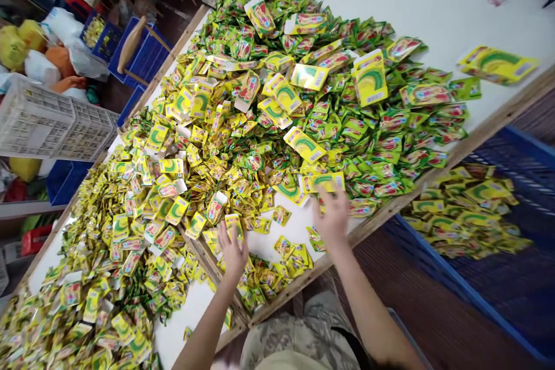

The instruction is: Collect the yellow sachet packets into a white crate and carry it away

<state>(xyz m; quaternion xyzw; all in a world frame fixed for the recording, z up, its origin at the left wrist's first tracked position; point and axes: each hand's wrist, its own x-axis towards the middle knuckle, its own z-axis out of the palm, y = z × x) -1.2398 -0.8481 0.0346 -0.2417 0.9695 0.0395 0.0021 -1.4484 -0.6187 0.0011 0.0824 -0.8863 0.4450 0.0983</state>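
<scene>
Hundreds of yellow-green sachets (243, 144) crowd our white table (433, 0); our left hand (233, 251) lies flat, fingers spread, on them near the wooden edge. Our right hand (332, 217) (blurred, fingers loosely spread) hovers over flat cartons (323, 182), and a careless sweep could knock sachets over into the blue crate (498, 295).

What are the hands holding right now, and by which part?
Cannot be told: the left hand and right hand lie blurred on the yellow packets, no grip visible.

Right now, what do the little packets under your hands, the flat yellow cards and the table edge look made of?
Small packets: probably thin plastic film, glossy, since they crinkle and catch the light. Flat yellow cards: likely printed cardboard, smooth; they lie stiff with straight edges. Table edge: looks like bare wood, matt brown strip around a white top. Left hand and right hand rest on the pile.
</scene>
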